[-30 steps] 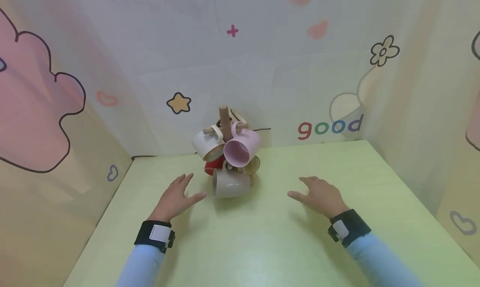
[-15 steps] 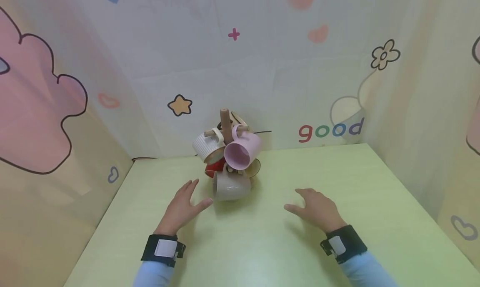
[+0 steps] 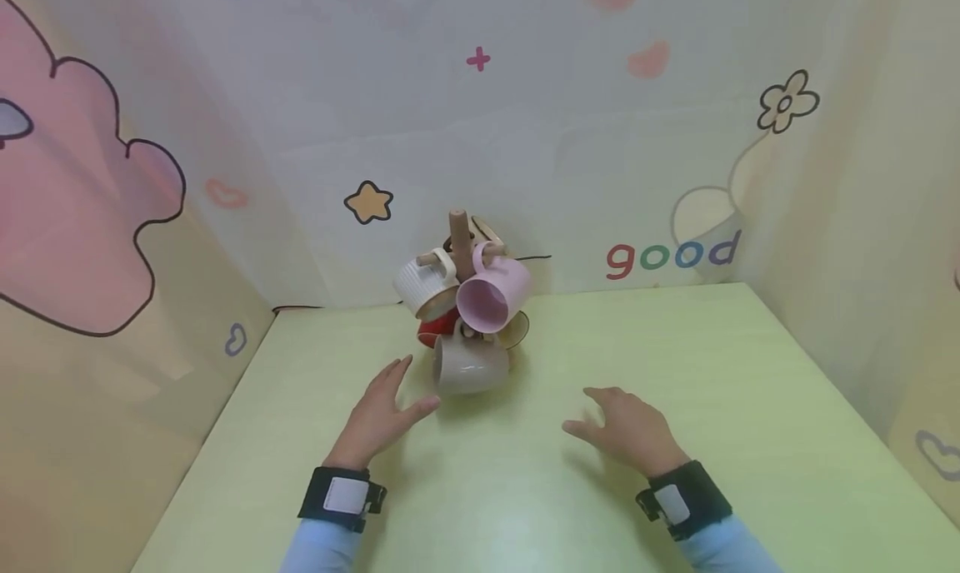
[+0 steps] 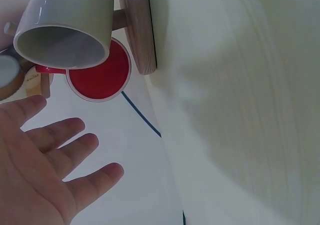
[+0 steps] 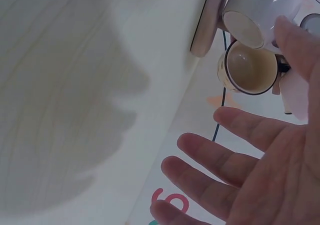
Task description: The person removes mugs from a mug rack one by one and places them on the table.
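A wooden mug tree (image 3: 460, 238) stands at the back of the table, hung with several mugs. A white ribbed mug (image 3: 424, 290) hangs upper left and a pink mug (image 3: 495, 292) upper right. Below them hangs a grey mug (image 3: 471, 366), its mouth to the left. Behind it are a red mug (image 4: 102, 75) and a cream mug with a dark rim (image 5: 250, 70). My left hand (image 3: 378, 419), fingers spread, is nearest the grey mug, just left and in front of it. Farther off on the right, my right hand (image 3: 630, 431) hovers with relaxed fingers, holding nothing.
The pale green table (image 3: 480, 490) runs back to a printed cloth wall (image 3: 585, 173), with further cloth at both sides. A dark cord (image 3: 300, 308) lies along the table's back edge. The mug tree's round wooden base (image 4: 140, 35) shows in the left wrist view.
Both hands have come inward and a little nearer the body, the left ending closer to the grey mug. The head view has shifted slightly. The mugs hang as before.
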{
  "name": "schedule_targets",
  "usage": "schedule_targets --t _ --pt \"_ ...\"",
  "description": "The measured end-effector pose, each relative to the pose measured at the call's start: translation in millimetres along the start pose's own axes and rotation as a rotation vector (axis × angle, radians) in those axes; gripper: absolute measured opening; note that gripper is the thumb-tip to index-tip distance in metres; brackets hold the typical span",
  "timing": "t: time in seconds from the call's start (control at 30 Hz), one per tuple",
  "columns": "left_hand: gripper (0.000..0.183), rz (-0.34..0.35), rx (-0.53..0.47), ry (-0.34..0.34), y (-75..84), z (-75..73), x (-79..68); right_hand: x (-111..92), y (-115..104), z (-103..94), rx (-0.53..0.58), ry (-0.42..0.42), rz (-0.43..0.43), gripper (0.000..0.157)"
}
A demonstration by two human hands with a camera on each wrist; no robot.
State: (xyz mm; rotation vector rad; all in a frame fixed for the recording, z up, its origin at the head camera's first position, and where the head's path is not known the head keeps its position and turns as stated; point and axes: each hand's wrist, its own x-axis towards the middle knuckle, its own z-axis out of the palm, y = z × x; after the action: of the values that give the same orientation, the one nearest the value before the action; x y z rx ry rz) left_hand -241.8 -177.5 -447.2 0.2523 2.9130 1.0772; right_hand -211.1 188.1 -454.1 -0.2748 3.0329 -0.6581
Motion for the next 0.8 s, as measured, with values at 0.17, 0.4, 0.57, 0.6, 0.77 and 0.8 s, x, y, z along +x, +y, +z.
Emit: schedule_targets --t 0.17,0.4,0.57,0.6,0.77,0.8 --pt "0.097 0.0 0.0 0.005 4.3 1.3 -0.1 -3 -5 1.8 0.016 -0.014 -0.002 0.077" --pt "0.095 0.013 0.01 0.029 12.7 -4.9 0.0 -5 -13 2.4 0.004 -0.029 -0.025 0.078" --pt "0.091 0.031 0.006 0.076 20.5 -16.7 2.0 -1 -20 -1.8 0.006 -0.025 -0.032 0.078" --pt "0.09 0.031 -0.001 0.088 22.0 -19.1 2.8 -1 -21 -2.7 0.011 -0.025 -0.031 0.078" --pt "0.085 0.041 -0.056 0.142 26.2 -28.5 10.1 0 -28 -7.0 0.021 -0.027 -0.021 0.076" --pt "0.085 0.041 -0.072 0.157 27.1 -29.9 12.3 -1 -29 -7.7 0.019 -0.027 -0.023 0.076"
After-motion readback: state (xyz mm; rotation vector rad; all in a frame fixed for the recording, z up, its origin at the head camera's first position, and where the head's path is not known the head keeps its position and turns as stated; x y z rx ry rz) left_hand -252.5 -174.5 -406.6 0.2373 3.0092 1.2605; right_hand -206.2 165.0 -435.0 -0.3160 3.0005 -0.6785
